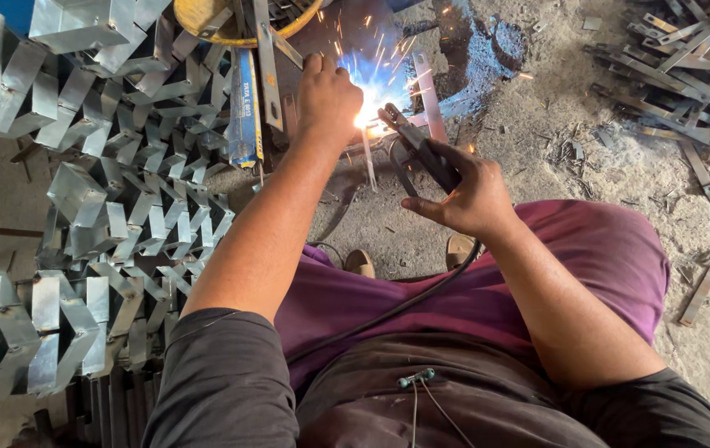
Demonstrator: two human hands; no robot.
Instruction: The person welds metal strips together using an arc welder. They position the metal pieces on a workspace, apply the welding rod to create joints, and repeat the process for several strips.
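Observation:
My right hand grips a dark welding electrode holder, its tip at a bright white-blue arc with sparks flying upward. A black cable runs from the holder back over my purple-clad lap. My left hand is closed on the metal piece right beside the arc; what its fingers grip is hidden by the glare. A flat steel strip lies just right of the arc on the ground.
A large heap of bent galvanised metal brackets fills the left side. Loose flat steel strips are piled at the upper right. A yellow round rim and a blue box lie at the top. My sandalled feet rest on dusty concrete.

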